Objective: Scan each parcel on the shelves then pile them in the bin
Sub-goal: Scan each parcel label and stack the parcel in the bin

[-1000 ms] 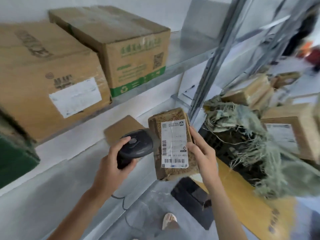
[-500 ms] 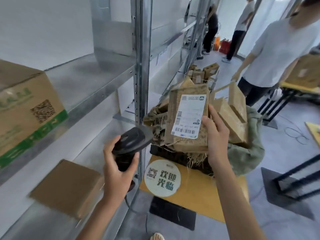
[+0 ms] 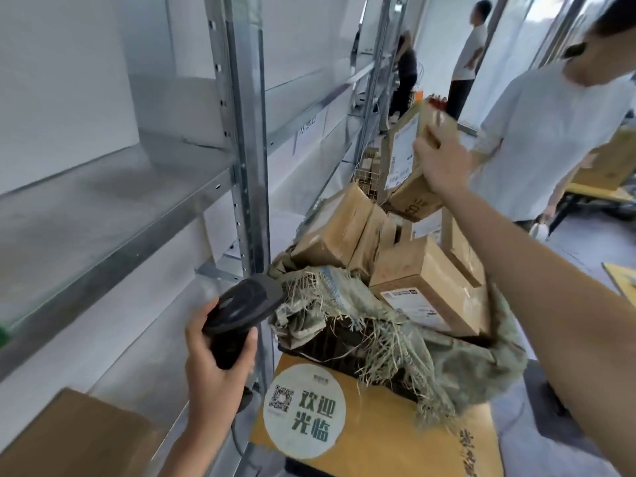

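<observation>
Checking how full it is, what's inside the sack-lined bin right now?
The bin holds several cardboard parcels heaped above its rim; the frayed green sack hides anything lower down.

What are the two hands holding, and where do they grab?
Left hand grips the scanner by its handle; right hand holds a parcel by its upper edge.

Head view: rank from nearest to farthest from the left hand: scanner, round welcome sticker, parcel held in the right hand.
1. Scanner: gripped in the left hand itself.
2. Round welcome sticker: just right of the hand, on the yellow board.
3. Held parcel: far upper right, above the bin's pile.
</observation>
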Motion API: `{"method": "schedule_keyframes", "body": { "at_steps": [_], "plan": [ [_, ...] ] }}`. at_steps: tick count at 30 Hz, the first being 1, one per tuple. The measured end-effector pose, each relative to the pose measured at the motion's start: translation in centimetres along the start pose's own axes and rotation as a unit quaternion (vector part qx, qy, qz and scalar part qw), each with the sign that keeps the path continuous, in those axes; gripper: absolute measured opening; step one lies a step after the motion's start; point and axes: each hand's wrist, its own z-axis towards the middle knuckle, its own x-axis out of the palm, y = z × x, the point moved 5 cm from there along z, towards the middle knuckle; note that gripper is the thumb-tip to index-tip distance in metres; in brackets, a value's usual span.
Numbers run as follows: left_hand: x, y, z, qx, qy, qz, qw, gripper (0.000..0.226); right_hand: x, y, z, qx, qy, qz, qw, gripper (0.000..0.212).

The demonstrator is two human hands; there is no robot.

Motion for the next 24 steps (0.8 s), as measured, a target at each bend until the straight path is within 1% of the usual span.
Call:
{"method": "schedule_keyframes", "body": {
  "at_steps": [3, 6, 7, 9, 12, 13, 14, 16, 18, 19, 22, 24],
  "plan": [
    [1.5, 0.3, 0.7, -0.005, 0.002, -0.006, 1.0, 0.069, 2.9, -2.9, 0.1, 0.04, 0.033, -0.03, 0.998, 0.054],
    [3.0, 0.6, 1.6, 0.001, 0.008, -0.008, 1.0, 0.069, 5.1, -4.9, 0.0, 0.048, 0.06, -0.042, 0.996, 0.035],
    [3.6, 0.6, 2.0, 0.003, 0.01, -0.013, 1.0, 0.068, 5.7, -5.5, -0.1, 0.049, 0.062, -0.055, 0.995, 0.033],
    [4.7, 0.4, 2.9, 0.005, 0.012, -0.024, 1.0, 0.068, 6.5, -6.5, -0.4, 0.068, 0.061, -0.069, 0.993, 0.04],
    [6.7, 0.1, 4.0, 0.0, 0.017, -0.031, 0.999, 0.066, 6.9, -7.7, -0.2, 0.117, 0.07, -0.066, 0.988, 0.023],
    [7.3, 0.0, 4.3, -0.002, 0.021, -0.032, 0.999, 0.066, 7.0, -7.9, -0.1, 0.134, 0.083, -0.068, 0.985, 0.025],
    [7.9, -0.1, 4.6, -0.002, 0.026, -0.033, 0.999, 0.065, 7.0, -8.1, 0.2, 0.151, 0.101, -0.08, 0.98, 0.032],
    [9.0, -0.1, 4.9, 0.0, 0.035, -0.034, 0.999, 0.067, 7.0, -8.3, 0.5, 0.168, 0.128, -0.146, 0.967, 0.044],
    [9.9, 0.0, 5.1, 0.003, 0.046, -0.033, 0.998, 0.075, 7.0, -8.1, 0.6, 0.16, 0.145, -0.229, 0.949, 0.052],
    [10.2, 0.1, 5.1, 0.004, 0.051, -0.03, 0.998, 0.08, 7.1, -7.9, 0.7, 0.154, 0.157, -0.248, 0.944, 0.058],
    [10.5, 0.2, 5.0, 0.003, 0.059, -0.025, 0.998, 0.086, 7.5, -7.5, 0.6, 0.143, 0.194, -0.246, 0.939, 0.07],
    [10.2, 0.1, 5.0, 0.005, 0.054, -0.021, 0.998, 0.088, 7.5, -6.9, 0.5, 0.12, 0.182, -0.26, 0.941, 0.072]
  ]
}}
